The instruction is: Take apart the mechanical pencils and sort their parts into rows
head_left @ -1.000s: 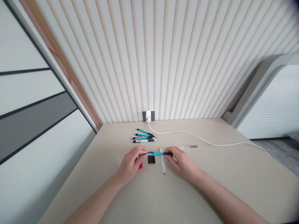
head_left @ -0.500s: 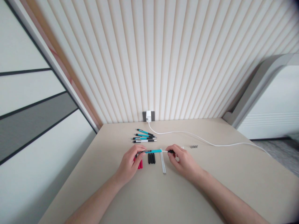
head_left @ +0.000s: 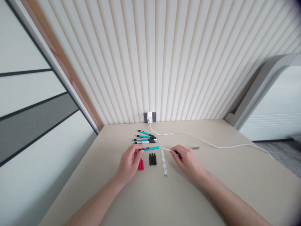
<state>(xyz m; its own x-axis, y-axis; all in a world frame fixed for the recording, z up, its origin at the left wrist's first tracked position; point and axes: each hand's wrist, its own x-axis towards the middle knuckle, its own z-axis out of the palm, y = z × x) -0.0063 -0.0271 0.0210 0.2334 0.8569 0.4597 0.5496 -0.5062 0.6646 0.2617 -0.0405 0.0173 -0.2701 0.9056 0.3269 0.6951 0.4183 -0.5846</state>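
My left hand (head_left: 129, 161) is closed on the black end of a teal pen barrel (head_left: 150, 148), which it holds level just above the table. My right hand (head_left: 185, 158) pinches a black pen tip with a thin white refill (head_left: 166, 149) sticking out toward the barrel; the two parts are apart. Under the left hand lie red pen parts (head_left: 141, 164). Between the hands lie three black pen grips (head_left: 152, 159) and thin white refills (head_left: 164, 163).
Several assembled teal-and-black pens (head_left: 145, 138) lie in a row farther back. A white charger (head_left: 150, 117) sits in a wall socket, its cable (head_left: 211, 144) running right across the beige table (head_left: 235, 175). Small dark springs (head_left: 195, 147) lie right of my right hand.
The pen was held whole between both hands; the right hand has drawn the tip and refill out to the right, and the left hand has moved the barrel slightly left and back.
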